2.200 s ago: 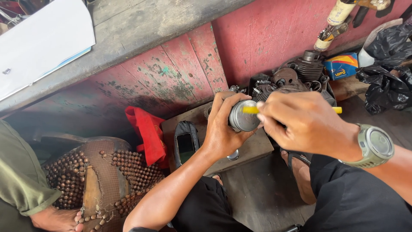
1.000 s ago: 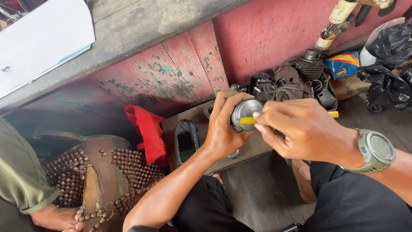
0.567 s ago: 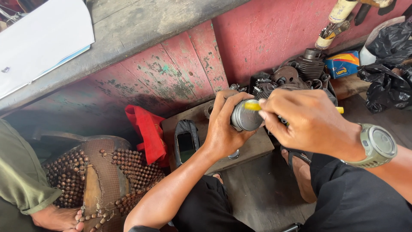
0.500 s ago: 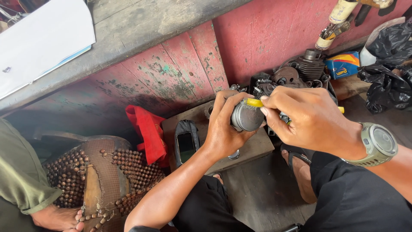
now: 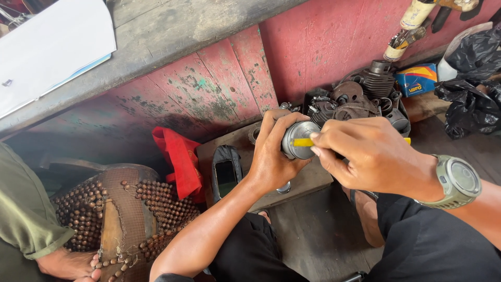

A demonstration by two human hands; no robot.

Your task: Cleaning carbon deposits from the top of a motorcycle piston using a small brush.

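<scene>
Nearest the camera: black trousers of the seated person, both forearms reaching forward over the lap. A grey wristwatch (image 5: 455, 181) sits on the right wrist.

Left hand (image 5: 271, 156) wraps a short round metal part, a grey piston (image 5: 299, 140), fingers curled over its top and thumb under; grip closed firmly around the skirt. The piston is held up in the air, just above a flat wooden board (image 5: 308, 180), its flat crown turned toward the right hand.

Right hand (image 5: 365, 156) pinches a thin yellow-handled tool (image 5: 302, 142) laid across the piston crown, tip touching the metal; grip narrow, closed on the handle.

Judgement on handling: piston looks rigid, dense for its size, likely oily and so slippery. Best held around the cylindrical wall, as now, leaving the crown free. The tool looks light and stiff.

Beside the board: a dark phone in a case (image 5: 225, 175), then a red cloth (image 5: 180, 159). Left, a wooden-bead seat cover (image 5: 130, 209) and another person's olive sleeve (image 5: 26, 209).

Further back: a heap of dark engine parts (image 5: 360, 102), a blue and orange box (image 5: 416, 79), black plastic bags (image 5: 472, 78), all against a worn red plank wall (image 5: 219, 78).
</scene>
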